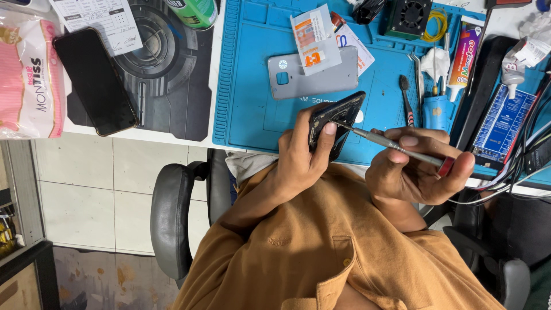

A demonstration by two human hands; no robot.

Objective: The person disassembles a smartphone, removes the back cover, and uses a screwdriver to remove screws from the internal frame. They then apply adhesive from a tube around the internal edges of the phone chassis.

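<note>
My left hand (pixel 301 158) grips a black phone with its back removed (pixel 338 117), holding it tilted above the near edge of a blue work mat (pixel 249 86). My right hand (pixel 416 172) holds a slim metal screwdriver (pixel 396 146) with a red end cap. Its tip touches the phone's open interior near the upper edge. A grey phone back cover (pixel 321 77) lies on the mat just beyond the phone, with a small white and orange packet (pixel 313 37) resting on it.
A second black phone (pixel 94 80) lies on a dark pad at left, next to a pink tissue pack (pixel 28 74) and a paper sheet (pixel 100 20). On the right are a glue tube (pixel 466 54), tweezers, a brush, a small fan (pixel 408 14) and cables. A chair armrest (pixel 172 218) sits below.
</note>
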